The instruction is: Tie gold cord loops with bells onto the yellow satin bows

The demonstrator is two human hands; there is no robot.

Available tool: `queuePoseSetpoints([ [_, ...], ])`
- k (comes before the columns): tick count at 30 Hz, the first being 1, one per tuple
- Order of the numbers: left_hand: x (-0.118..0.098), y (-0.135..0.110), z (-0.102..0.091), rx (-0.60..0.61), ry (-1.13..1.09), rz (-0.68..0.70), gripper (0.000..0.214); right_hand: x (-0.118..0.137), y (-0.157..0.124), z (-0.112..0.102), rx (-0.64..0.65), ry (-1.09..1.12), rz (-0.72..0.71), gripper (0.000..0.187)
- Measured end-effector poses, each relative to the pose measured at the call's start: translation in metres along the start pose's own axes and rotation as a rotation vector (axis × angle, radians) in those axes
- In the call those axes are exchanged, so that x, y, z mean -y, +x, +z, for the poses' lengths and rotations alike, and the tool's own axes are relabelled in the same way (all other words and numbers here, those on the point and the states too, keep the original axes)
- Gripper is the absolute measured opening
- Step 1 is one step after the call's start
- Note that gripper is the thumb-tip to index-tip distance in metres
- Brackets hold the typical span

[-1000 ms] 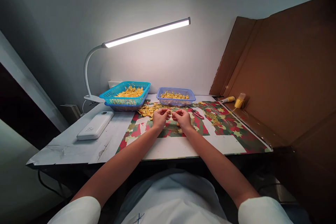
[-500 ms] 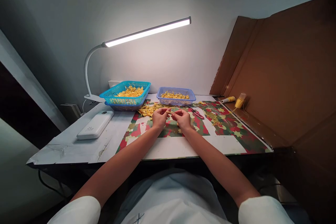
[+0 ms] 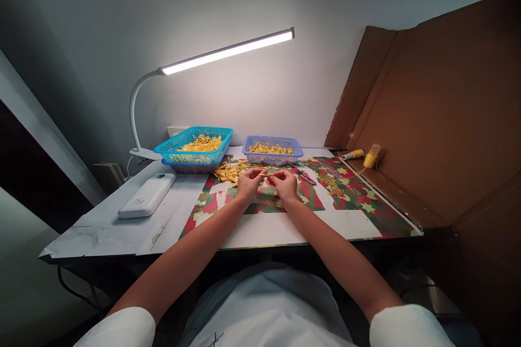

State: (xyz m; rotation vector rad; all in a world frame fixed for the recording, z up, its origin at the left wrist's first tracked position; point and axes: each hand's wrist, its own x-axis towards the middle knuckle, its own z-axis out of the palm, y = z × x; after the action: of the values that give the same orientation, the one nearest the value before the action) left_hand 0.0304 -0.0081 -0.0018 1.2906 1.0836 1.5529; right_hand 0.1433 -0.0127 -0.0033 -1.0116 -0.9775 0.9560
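Between my two hands a small, thin yellow piece (image 3: 265, 175) is stretched out level. My left hand (image 3: 249, 183) pinches its left end, and my right hand (image 3: 285, 184) pinches the other. It resembles the yellow leaf-shaped pieces nearby, but its exact kind is too small to make out. Just behind my left hand lies a pile of yellow leaf-like pieces (image 3: 228, 172). Past my right hand rests a pink-handled tool (image 3: 306, 177), and farther right a loose bunch of thin gold stems (image 3: 331, 184).
A turquoise basket (image 3: 163, 150) of yellow pieces sits stacked on a blue one. Beside it stands a periwinkle basket (image 3: 272, 159) holding gold pieces. A white power bank (image 3: 147, 195) lies left under a lamp (image 3: 228, 53). Yellow thread spools (image 3: 371, 157) stand by the cardboard (image 3: 439, 108).
My fingertips have drawn slightly apart, so more of the yellow piece shows between them. The baskets and other table items stay put.
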Motion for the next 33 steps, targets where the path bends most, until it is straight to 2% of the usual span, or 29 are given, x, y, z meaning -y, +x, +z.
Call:
queuePoseSetpoints([
  [5,0.000,-0.001,-0.003,0.120,0.185,0.263,0.025,0.006,0.000,-0.004,-0.047,-0.001,-0.002,0.022],
  [11,-0.004,0.001,-0.009,0.061,0.510,0.491,0.025,0.014,-0.001,-0.006,-0.024,0.129,0.025,0.024],
  [16,-0.010,0.004,-0.015,0.112,0.555,0.679,0.016,0.016,-0.003,-0.006,0.029,0.147,0.045,0.028],
  [21,-0.016,0.005,-0.018,0.111,0.575,0.725,0.020,0.016,-0.003,-0.006,0.087,0.132,0.007,0.030],
  [27,-0.019,0.005,-0.018,0.087,0.585,0.690,0.021,0.016,-0.004,-0.008,0.113,0.010,-0.182,0.026],
  [33,-0.020,-0.001,-0.015,0.115,0.554,0.712,0.019,0.015,-0.004,-0.009,0.132,-0.016,-0.280,0.022],
])
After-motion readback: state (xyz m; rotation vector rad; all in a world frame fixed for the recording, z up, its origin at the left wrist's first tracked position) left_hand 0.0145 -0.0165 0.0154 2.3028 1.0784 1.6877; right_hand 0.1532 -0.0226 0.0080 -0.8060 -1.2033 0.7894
